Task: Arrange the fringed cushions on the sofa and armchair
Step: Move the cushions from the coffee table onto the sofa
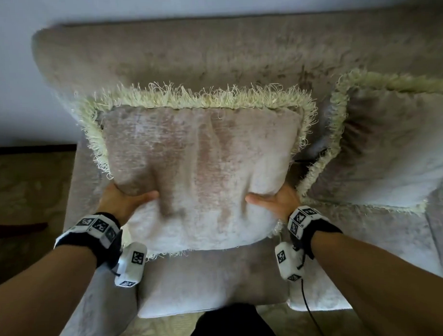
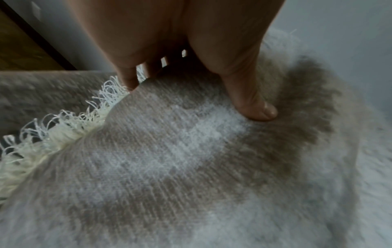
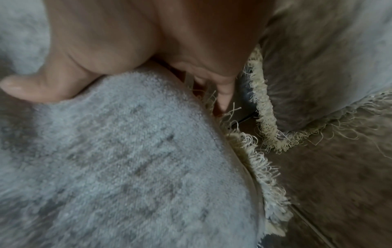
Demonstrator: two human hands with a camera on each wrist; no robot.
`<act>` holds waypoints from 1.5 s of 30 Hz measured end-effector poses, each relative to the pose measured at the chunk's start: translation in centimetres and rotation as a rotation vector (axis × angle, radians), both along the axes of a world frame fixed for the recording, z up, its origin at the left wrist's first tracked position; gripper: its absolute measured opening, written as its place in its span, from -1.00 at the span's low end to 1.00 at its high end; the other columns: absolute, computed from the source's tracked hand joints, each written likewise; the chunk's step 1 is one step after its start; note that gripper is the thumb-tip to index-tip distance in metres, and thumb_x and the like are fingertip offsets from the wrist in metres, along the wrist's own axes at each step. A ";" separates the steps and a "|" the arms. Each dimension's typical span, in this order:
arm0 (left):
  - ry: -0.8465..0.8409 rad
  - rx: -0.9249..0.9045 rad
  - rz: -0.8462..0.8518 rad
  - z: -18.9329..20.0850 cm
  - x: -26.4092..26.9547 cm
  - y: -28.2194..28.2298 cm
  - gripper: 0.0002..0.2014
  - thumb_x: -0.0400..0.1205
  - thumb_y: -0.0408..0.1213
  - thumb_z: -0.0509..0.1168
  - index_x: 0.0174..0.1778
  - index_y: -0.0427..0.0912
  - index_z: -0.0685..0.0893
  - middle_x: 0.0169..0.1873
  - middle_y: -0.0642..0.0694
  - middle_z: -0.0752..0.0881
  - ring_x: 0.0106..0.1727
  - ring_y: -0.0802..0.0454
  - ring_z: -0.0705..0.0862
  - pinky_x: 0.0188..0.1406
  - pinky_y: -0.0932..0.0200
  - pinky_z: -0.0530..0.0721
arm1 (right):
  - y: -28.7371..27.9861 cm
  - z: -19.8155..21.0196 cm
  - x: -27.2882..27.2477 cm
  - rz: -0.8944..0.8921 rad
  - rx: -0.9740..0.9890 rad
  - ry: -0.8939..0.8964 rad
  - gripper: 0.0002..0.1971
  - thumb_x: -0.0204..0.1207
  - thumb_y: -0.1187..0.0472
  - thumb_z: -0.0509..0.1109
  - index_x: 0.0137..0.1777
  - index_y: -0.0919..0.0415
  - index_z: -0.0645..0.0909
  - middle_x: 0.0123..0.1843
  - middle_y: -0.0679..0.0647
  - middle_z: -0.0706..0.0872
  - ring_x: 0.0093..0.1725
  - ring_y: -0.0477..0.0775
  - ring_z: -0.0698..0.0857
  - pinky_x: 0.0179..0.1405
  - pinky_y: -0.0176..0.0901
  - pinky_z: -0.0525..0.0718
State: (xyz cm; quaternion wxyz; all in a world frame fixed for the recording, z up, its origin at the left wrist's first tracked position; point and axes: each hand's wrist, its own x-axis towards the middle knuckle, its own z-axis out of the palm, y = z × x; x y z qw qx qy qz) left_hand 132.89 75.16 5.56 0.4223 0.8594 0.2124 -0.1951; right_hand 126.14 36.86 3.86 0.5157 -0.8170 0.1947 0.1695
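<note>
Both hands, left hand (image 1: pixel 126 200) and right hand (image 1: pixel 275 200), clamp the fringed cushion (image 1: pixel 203 173) by its sides, thumbs pressed into its front. It leans on the beige velvet sofa (image 1: pixel 211 50) backrest, second cushion (image 1: pixel 395 146) just beside, pale wall (image 1: pixel 16 74) behind.

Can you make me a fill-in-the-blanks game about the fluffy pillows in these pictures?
1. The person holds the middle cushion with ____ hands.
2. The trim round the cushion's edge is a ____.
3. The second cushion lies to the ____ of the held one.
4. Each thumb presses on the cushion's ____ face.

Missing words: both; fringe; right; front
</note>
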 end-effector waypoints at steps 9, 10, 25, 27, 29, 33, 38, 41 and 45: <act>0.107 -0.056 -0.090 -5.3 4.1 -4.6 0.32 0.10 0.15 0.71 0.74 0.10 0.11 0.69 -0.11 0.33 0.66 -0.15 0.37 0.56 -0.22 0.43 | 0.6 -5.2 5.8 -0.041 -0.261 0.229 0.40 -0.01 -0.69 0.46 0.69 0.25 0.23 0.67 0.23 0.37 0.63 0.28 0.41 0.58 0.28 0.47; 0.094 -0.081 -0.078 -5.4 4.3 -5.1 0.29 0.18 0.03 0.71 0.76 0.09 0.05 0.72 -0.08 0.27 0.68 -0.12 0.33 0.56 -0.17 0.42 | 1.1 -4.8 6.4 -0.033 -0.254 0.243 0.37 0.09 -0.60 0.52 0.72 0.28 0.16 0.71 0.25 0.30 0.67 0.30 0.35 0.61 0.27 0.43; 0.163 0.122 -0.106 -0.4 -0.6 1.3 -0.49 0.54 0.03 0.52 0.34 -0.10 0.61 0.21 -0.08 0.66 0.27 -0.11 0.65 0.39 -0.24 0.61 | 9.5 -0.2 8.8 0.380 -0.489 0.303 -0.24 0.61 -0.25 0.42 0.54 0.38 0.47 0.35 0.22 0.74 0.28 0.27 0.74 -0.08 -0.11 0.58; 0.141 0.121 -0.019 1.0 -2.6 3.9 -0.47 0.51 0.00 0.55 0.36 -0.10 0.63 0.26 -0.09 0.71 0.30 -0.14 0.69 0.37 -0.22 0.63 | 12.8 1.3 8.7 0.478 -0.504 0.246 -0.36 0.62 -0.23 0.40 0.43 0.31 0.55 0.31 0.21 0.74 0.25 0.27 0.74 -0.04 -0.09 0.62; 0.113 0.142 0.040 2.7 -5.0 6.7 -0.48 0.52 -0.02 0.55 0.36 -0.08 0.65 0.23 -0.04 0.74 0.26 -0.09 0.72 0.36 -0.16 0.66 | 16.3 2.8 8.2 0.563 -0.509 0.207 -0.37 0.62 -0.25 0.38 0.43 0.28 0.53 0.32 0.20 0.73 0.25 0.27 0.73 -0.05 -0.10 0.62; 0.085 0.201 0.136 7.1 -10.7 13.1 -0.48 0.52 0.09 0.51 0.38 0.04 0.65 0.20 0.07 0.74 0.19 0.02 0.71 0.30 -0.07 0.69 | 24.5 6.1 5.8 0.699 -0.516 0.113 -0.36 0.58 -0.30 0.38 0.41 0.23 0.52 0.35 0.20 0.71 0.28 0.31 0.71 0.04 -0.03 0.64; 0.063 0.295 0.214 12.1 -20.7 22.5 -0.46 0.53 0.17 0.46 0.40 0.07 0.62 0.21 0.04 0.75 0.24 -0.03 0.71 0.27 0.03 0.67 | 35.8 11.2 0.6 0.871 -0.516 -0.039 -0.54 0.55 -0.22 0.45 0.04 0.22 0.57 -0.11 0.14 0.71 0.05 0.28 0.76 -0.26 -0.08 0.53; 0.052 0.311 0.275 14.4 -27.7 28.4 -0.43 0.53 0.20 0.45 0.42 0.06 0.61 0.23 0.05 0.75 0.23 -0.02 0.71 0.29 0.02 0.67 | 43.0 14.0 -3.3 0.970 -0.533 -0.110 -0.62 0.54 -0.16 0.46 0.07 0.16 0.59 -0.06 0.14 0.72 0.11 0.29 0.76 -0.22 -0.09 0.54; 0.057 0.334 0.363 17.0 -37.2 35.8 -0.43 0.57 0.18 0.43 0.46 0.06 0.57 0.24 0.05 0.73 0.21 0.01 0.71 0.26 0.03 0.69 | 51.9 16.4 -8.6 1.066 -0.572 -0.190 -0.53 0.50 -0.23 0.48 0.16 0.16 0.67 0.09 0.14 0.77 0.20 0.27 0.75 0.07 -0.05 0.64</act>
